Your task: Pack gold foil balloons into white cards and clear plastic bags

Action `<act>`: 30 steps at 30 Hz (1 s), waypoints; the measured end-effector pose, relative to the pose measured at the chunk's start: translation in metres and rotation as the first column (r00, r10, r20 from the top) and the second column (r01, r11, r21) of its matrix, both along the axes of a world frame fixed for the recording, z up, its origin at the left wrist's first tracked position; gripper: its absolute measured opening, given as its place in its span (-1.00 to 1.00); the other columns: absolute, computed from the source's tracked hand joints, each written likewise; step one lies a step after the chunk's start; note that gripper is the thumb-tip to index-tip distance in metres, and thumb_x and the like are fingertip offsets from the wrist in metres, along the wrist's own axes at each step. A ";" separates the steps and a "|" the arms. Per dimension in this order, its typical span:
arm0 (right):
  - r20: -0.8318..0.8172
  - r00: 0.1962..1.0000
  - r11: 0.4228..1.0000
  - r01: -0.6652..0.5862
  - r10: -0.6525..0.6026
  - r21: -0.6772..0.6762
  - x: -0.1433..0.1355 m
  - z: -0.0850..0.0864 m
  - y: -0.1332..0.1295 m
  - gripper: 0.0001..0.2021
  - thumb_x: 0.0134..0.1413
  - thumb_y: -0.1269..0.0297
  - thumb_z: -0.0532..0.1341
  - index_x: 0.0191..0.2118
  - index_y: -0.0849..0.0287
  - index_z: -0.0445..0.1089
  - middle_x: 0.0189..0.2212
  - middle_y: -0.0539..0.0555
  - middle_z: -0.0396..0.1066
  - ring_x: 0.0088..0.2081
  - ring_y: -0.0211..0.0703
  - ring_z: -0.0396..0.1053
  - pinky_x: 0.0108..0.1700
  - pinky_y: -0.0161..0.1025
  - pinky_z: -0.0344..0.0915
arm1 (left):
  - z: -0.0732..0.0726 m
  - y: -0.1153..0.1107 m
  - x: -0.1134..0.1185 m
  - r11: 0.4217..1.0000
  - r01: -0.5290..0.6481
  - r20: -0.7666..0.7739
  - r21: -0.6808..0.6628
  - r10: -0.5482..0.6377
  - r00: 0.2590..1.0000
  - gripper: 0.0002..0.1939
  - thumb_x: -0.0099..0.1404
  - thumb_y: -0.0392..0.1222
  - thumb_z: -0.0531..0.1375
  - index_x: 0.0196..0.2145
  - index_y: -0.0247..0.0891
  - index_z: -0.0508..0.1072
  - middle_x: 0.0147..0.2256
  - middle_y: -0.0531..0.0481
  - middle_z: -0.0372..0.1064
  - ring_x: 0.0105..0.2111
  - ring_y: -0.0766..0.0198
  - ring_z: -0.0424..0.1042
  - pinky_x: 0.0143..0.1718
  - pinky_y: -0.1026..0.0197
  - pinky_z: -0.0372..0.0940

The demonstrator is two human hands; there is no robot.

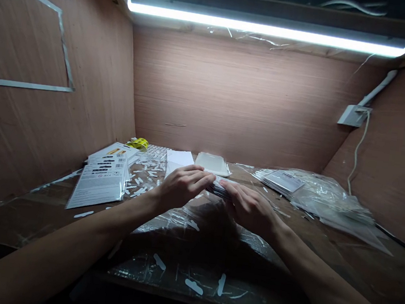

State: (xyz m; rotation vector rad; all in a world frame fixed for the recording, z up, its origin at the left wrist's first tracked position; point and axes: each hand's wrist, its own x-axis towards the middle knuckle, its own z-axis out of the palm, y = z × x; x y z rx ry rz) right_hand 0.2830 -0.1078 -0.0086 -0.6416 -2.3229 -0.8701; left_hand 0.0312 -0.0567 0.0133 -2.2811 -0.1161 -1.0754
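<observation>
Both hands meet near the middle of the bench, gripping a small stack of thin cards (219, 189) between them. My left hand (185, 185) has its fingers closed over the stack's left end. On the right end, my right hand (251, 207) is wrapped round the cards. Most of the stack is hidden by the fingers. Behind it lie a white sheet (180, 158) and a pale, shallow tray (212, 164).
Printed cards (101, 184) are piled at the left, near a yellow tape roll (138, 143). Small white cut pieces (193, 286) litter the bench. At the right lie stacked cards (284, 182) and clear plastic bags (332, 198). A lit tube (267, 28) spans above.
</observation>
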 end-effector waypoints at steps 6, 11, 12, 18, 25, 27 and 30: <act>-0.070 0.994 0.997 -0.079 0.078 -0.021 0.006 -0.001 0.001 -0.41 0.21 0.52 0.17 0.33 0.32 0.05 0.10 0.38 0.45 0.09 0.13 0.49 0.07 0.02 0.52 | 0.013 0.021 -0.022 0.987 0.158 0.012 -0.023 -0.158 0.987 -0.66 0.41 -0.29 0.23 0.11 -0.26 0.37 -0.09 -0.12 0.59 -0.13 0.18 0.58 0.01 0.05 0.47; -0.192 0.979 0.996 -0.078 0.068 -0.043 0.003 -0.004 -0.004 -0.42 0.24 0.47 0.19 0.33 0.30 0.05 0.06 0.37 0.48 0.03 0.08 0.54 0.03 -0.07 0.54 | 0.024 0.036 -0.042 0.989 0.123 0.096 -0.081 -0.115 0.989 -0.73 0.34 -0.04 0.32 -0.09 -0.22 0.46 -0.28 -0.04 0.58 -0.30 0.24 0.55 -0.07 0.09 0.43; -0.217 0.975 0.997 -0.068 0.056 -0.048 0.003 -0.004 -0.005 -0.43 0.25 0.45 0.19 0.32 0.29 0.06 0.04 0.36 0.50 0.00 0.07 0.55 0.00 -0.09 0.55 | 0.026 0.038 -0.044 0.990 0.109 0.110 -0.086 -0.099 0.989 -0.74 0.34 -0.01 0.32 -0.14 -0.21 0.47 -0.31 -0.02 0.58 -0.33 0.25 0.54 -0.09 0.10 0.41; -0.171 0.982 0.997 -0.079 0.078 -0.001 0.001 -0.001 -0.008 -0.42 0.24 0.44 0.20 0.32 0.31 0.06 0.00 0.36 0.51 -0.04 0.09 0.57 -0.04 -0.08 0.58 | 0.031 0.042 -0.049 0.992 0.073 0.096 -0.105 -0.063 0.993 -0.68 0.30 0.10 0.33 -0.22 -0.22 0.47 -0.35 0.00 0.58 -0.36 0.26 0.53 -0.10 0.12 0.34; 0.005 0.995 0.995 -0.098 0.098 0.023 -0.008 -0.003 -0.008 -0.43 0.22 0.52 0.11 0.32 0.37 0.04 0.00 0.36 0.51 0.01 0.09 0.54 0.00 -0.04 0.57 | 0.017 0.036 -0.038 0.934 -0.197 -0.222 -0.296 0.133 0.966 -0.66 0.21 0.15 0.34 -0.35 -0.21 0.51 -0.41 -0.02 0.55 -0.40 0.17 0.53 -0.18 0.11 0.30; 0.060 0.992 0.993 -0.114 0.114 0.001 -0.011 -0.006 -0.008 -0.47 0.22 0.54 0.07 0.30 0.41 0.08 -0.04 0.35 0.52 0.00 0.07 0.54 0.00 -0.05 0.57 | 0.017 0.032 -0.037 0.827 -0.357 -0.361 -0.435 0.203 0.910 -0.58 0.06 0.18 0.41 -0.28 -0.18 0.54 -0.38 -0.02 0.57 -0.39 0.12 0.53 -0.26 0.13 0.29; 0.119 0.985 0.991 -0.123 0.128 -0.050 -0.014 -0.012 -0.006 -0.54 0.23 0.56 0.04 0.24 0.43 0.18 -0.04 0.34 0.52 0.04 0.04 0.52 0.08 -0.04 0.53 | 0.026 0.028 -0.041 0.553 -0.461 -0.498 -0.694 0.094 0.862 -0.29 -0.10 0.27 0.46 -0.05 -0.13 0.52 -0.25 -0.02 0.59 -0.29 0.08 0.54 -0.31 0.18 0.30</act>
